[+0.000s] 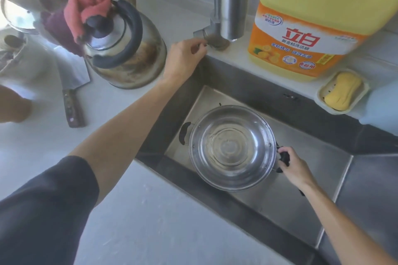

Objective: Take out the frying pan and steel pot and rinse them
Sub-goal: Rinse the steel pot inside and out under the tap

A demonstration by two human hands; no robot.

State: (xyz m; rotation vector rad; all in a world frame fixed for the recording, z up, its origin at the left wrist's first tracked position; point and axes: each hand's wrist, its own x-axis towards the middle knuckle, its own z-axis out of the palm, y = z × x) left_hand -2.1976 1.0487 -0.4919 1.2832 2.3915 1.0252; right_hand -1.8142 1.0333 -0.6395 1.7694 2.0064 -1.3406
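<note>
Right hand (295,166) grips the pot's (231,147) black near-side handle, holding it in the sink (323,178), mouth up, some water inside. Left hand (183,59) reaches to the tap lever (201,33), fingers curled at it, contact unclear. Rinse step on pot; likely next: work the lever, then swirl and tip out. Handle-to-handle axis runs left-right, slightly diagonal. No frying pan visible. Kettle (127,49) on counter, left
</note>
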